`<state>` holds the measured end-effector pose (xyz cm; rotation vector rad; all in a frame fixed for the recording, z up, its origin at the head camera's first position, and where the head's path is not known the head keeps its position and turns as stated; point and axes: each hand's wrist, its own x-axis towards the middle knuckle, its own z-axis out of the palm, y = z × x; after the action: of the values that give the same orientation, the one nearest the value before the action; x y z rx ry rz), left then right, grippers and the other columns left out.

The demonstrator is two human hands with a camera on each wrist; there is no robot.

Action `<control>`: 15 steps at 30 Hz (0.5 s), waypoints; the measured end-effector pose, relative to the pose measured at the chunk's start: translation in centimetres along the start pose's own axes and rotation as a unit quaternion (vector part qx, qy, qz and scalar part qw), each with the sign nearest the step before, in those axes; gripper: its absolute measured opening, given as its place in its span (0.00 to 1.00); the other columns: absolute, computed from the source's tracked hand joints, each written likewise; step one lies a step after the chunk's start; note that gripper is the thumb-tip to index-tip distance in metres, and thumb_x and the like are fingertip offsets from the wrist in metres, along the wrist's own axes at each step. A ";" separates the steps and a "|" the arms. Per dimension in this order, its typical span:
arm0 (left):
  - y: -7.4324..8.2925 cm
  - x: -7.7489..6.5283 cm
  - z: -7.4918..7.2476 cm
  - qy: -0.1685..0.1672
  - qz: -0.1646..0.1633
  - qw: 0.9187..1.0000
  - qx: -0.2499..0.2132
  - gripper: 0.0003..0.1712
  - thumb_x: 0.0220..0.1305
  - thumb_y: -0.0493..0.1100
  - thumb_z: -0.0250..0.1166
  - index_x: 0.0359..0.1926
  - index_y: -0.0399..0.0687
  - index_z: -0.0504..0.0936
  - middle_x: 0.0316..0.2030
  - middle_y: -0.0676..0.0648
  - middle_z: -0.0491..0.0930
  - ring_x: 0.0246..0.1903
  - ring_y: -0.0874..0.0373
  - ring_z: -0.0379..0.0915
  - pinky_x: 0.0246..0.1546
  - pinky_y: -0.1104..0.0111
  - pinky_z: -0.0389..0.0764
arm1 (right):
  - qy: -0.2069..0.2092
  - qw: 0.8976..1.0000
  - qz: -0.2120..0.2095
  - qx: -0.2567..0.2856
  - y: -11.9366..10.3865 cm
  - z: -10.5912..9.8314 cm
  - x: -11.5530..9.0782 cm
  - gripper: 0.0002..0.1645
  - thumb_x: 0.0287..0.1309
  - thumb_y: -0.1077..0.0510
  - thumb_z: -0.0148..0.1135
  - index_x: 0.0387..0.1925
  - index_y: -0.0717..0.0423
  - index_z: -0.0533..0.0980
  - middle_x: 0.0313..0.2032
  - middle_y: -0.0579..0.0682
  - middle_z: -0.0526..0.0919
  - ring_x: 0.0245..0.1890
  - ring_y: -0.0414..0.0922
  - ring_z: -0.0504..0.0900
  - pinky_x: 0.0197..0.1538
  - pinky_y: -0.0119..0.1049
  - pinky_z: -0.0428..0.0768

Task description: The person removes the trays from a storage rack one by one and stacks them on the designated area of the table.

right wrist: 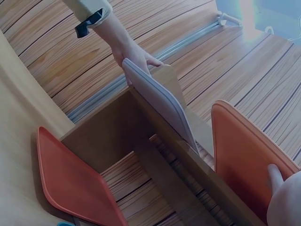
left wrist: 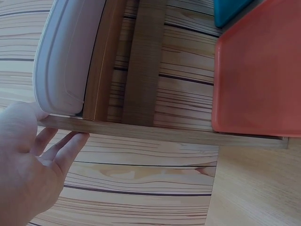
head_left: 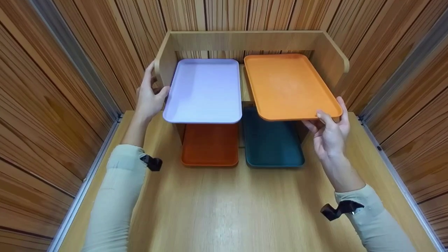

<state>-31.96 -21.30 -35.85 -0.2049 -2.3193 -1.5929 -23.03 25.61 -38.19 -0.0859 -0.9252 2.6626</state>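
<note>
Pinching orange tray (head_left: 290,87): right hand (head_left: 330,136) | Gripping shelf side (head_left: 167,59): left hand (head_left: 149,98) | Gap to lilac tray (head_left: 204,91) widens frontward

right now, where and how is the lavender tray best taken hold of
I'd pinch the middle of the front rim of the lavender tray, coming from the front. That end juts past the edge of the upper shelf, so its underside looks reachable, while a side panel stands close along its left.
</note>
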 end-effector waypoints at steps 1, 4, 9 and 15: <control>0.0 0.0 0.0 -0.001 -0.001 1.000 0.001 0.48 0.82 0.33 0.61 0.92 0.57 0.50 0.86 0.32 0.62 0.84 0.34 0.66 0.83 0.39 0.75 | -0.003 1.000 0.002 0.000 -0.1 0.0 0.0 0.54 0.74 0.79 0.59 0.89 0.42 0.56 0.72 0.54 0.71 0.46 0.51 0.96 0.40 0.47 0.97; 0.0 0.0 0.0 -0.003 -0.004 1.000 0.003 0.48 0.82 0.34 0.60 0.93 0.59 0.50 0.86 0.31 0.62 0.84 0.33 0.67 0.83 0.38 0.75 | -0.010 1.000 0.008 -0.001 -0.2 0.2 0.0 0.52 0.74 0.78 0.60 0.89 0.42 0.57 0.71 0.55 0.72 0.44 0.51 0.97 0.39 0.46 0.97; 0.1 0.0 -0.1 -0.003 -0.007 1.000 0.007 0.48 0.83 0.35 0.60 0.93 0.61 0.49 0.86 0.32 0.63 0.83 0.33 0.68 0.82 0.38 0.76 | -0.016 1.000 0.020 0.000 -0.4 0.2 0.1 0.53 0.75 0.77 0.60 0.90 0.41 0.55 0.69 0.55 0.76 0.42 0.52 0.98 0.39 0.45 0.97; 0.0 0.0 -0.1 -0.002 -0.010 1.000 0.009 0.48 0.83 0.35 0.61 0.93 0.61 0.49 0.85 0.31 0.63 0.82 0.32 0.69 0.81 0.37 0.77 | -0.028 0.999 0.023 -0.004 -0.6 -0.1 0.2 0.53 0.75 0.76 0.61 0.90 0.42 0.54 0.65 0.55 0.80 0.43 0.52 0.99 0.38 0.43 0.96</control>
<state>-31.89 -21.36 -35.80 -0.1820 -2.3441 -1.5826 -23.01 26.13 -37.87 -0.0341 -0.9622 2.7179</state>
